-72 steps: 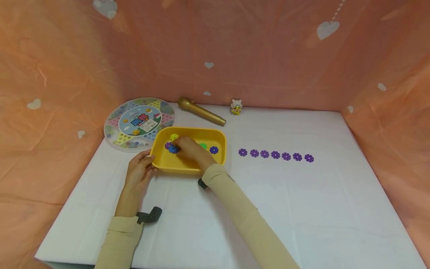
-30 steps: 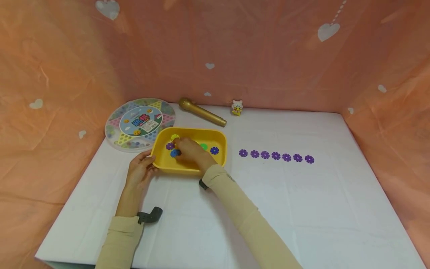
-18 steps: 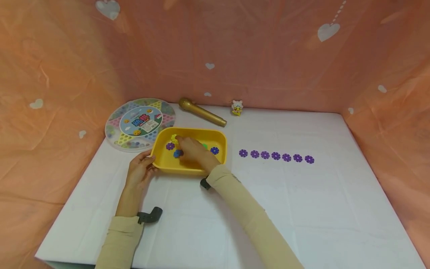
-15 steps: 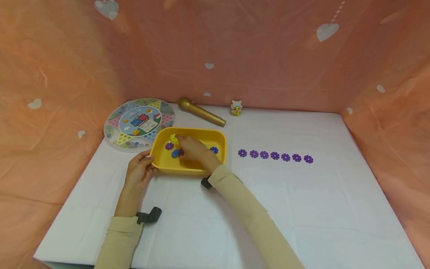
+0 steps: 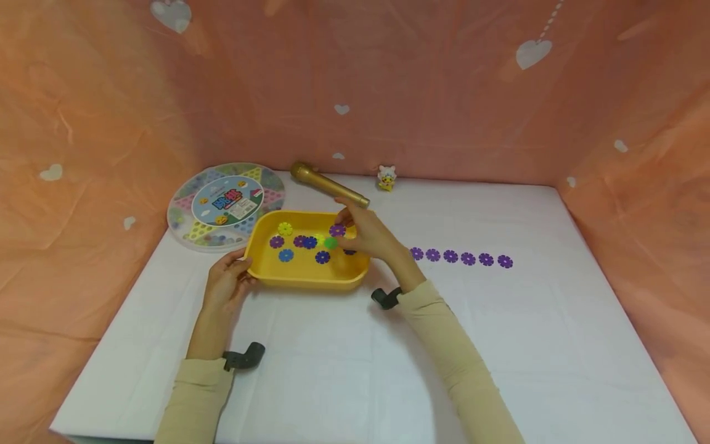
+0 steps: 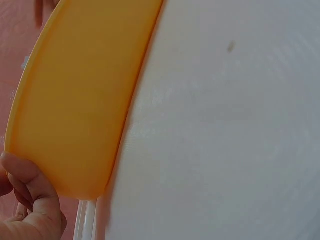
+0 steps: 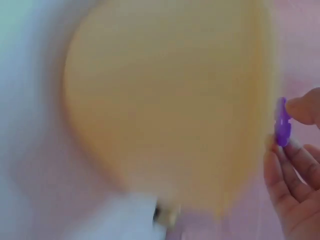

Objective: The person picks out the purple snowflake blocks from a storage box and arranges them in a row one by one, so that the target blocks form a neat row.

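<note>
White-covered table, peach drape with pale hearts behind the tray and off to both sides of it. Round game board just beyond the tray's left end; gold microphone behind the tray, lying at a slant; small figurine behind its right end. Row of discs, purple, six visible, runs off to the right of the tray, flat on the table. Inside the tray: loose discs in yellow, green, blue and purple, mostly spread out, a couple overlapping. Left hand grips the tray's left end, thumb at the rim. Right hand pinches one purple disc between thumb and fingers, over the tray's right part in the head view. Right wrist view: disc edge-on at the fingertips, near the rim, tray blurred.
</note>
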